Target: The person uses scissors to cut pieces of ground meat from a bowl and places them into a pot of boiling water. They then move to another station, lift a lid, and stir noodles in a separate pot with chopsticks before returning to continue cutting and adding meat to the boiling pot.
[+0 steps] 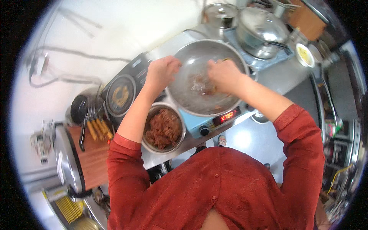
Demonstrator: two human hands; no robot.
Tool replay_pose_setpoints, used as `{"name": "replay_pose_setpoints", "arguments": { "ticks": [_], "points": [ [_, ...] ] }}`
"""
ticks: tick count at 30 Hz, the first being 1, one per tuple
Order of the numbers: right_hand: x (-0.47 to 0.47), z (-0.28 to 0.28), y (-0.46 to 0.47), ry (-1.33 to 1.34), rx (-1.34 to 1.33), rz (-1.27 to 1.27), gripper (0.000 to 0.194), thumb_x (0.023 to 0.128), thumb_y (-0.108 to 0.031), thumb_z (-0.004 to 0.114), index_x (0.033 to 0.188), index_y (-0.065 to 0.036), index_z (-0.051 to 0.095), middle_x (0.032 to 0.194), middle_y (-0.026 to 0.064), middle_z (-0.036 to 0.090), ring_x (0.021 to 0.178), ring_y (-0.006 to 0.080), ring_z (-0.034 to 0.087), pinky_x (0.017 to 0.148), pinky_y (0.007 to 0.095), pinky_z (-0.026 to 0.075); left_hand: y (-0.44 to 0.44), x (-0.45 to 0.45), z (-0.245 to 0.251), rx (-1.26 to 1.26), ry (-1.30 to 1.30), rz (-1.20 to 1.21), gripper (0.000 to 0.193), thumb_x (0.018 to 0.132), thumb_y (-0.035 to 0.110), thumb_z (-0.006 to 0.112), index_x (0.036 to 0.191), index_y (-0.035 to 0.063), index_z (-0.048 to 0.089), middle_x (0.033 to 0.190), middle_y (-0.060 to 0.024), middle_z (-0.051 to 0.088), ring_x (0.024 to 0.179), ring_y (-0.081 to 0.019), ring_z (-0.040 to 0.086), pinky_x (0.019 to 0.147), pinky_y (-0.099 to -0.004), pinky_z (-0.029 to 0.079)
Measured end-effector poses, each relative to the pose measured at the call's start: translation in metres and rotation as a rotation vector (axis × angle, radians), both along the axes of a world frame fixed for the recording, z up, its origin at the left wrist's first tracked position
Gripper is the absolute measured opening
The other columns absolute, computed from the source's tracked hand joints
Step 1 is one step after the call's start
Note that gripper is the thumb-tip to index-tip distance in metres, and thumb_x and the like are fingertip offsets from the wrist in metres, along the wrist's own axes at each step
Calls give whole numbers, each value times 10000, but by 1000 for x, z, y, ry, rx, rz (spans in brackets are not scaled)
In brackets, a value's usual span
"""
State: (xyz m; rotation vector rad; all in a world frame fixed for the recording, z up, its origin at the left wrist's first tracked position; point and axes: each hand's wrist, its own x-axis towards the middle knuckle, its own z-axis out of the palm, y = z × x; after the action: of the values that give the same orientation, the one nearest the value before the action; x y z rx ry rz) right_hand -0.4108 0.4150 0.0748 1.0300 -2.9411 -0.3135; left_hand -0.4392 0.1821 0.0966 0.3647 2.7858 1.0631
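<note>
A wide metal wok (187, 99) sits on a light blue induction cooker (193, 126) with a lit red display. Some wet brownish food (205, 86) lies in the bottom of the wok. My right hand (224, 74) is over the wok's right half, fingers curled; something small and yellowish shows near its fingertips, too blurred to name. At the wok's left rim is my left hand (164, 70), fingers bent, and whether it grips anything is unclear. A round metal bowl of raw-looking reddish meat pieces (163, 129) stands below and left of the wok.
Left of the wok lies a black cooktop (120, 95). A lidded pressure cooker (261, 31) and a smaller lidded pot (221, 14) stand behind at right, near a white bowl of yellow food (305, 55). Wooden-handled tools (99, 129) rest by a wooden board (93, 161).
</note>
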Motion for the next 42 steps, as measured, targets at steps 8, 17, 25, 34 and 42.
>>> {"name": "replay_pose_setpoints", "arguments": {
  "ticks": [8,17,25,34,42],
  "points": [
    [12,19,23,-137,44,-109,332,635,-190,773,910,-43,661,952,102,609,881,282,654,710,377,543,-114,122,-65,-282,61,-117,307,808,17,560,1107,49,623,978,-207,631,921,-382,590,868,-425,482],
    [57,35,1,-90,-165,-124,362,636,-151,779,930,-23,610,989,111,587,894,293,640,747,393,546,-93,134,-157,-331,59,-71,295,683,48,713,963,89,633,1116,-154,579,1001,-367,555,864,-441,489],
    [76,32,0,-78,-191,-176,336,643,-115,761,930,-38,603,968,93,569,903,282,630,745,391,541,-92,180,-148,-655,248,-417,467,750,49,581,1210,131,580,1234,-93,492,1132,-315,458,846,-411,502],
    [82,34,2,-49,-192,-227,337,653,-106,745,950,-47,598,952,89,559,927,279,627,753,391,537,-126,137,-126,-31,68,-186,318,681,-13,668,989,67,660,1035,-159,590,986,-375,572,862,-395,486],
    [82,35,1,-52,-184,-201,247,682,-81,706,902,-39,603,936,108,585,905,288,646,759,391,548,-107,153,-135,-164,270,-81,184,711,25,684,873,83,619,914,-115,537,886,-308,562,731,-398,488]
  ]
}}
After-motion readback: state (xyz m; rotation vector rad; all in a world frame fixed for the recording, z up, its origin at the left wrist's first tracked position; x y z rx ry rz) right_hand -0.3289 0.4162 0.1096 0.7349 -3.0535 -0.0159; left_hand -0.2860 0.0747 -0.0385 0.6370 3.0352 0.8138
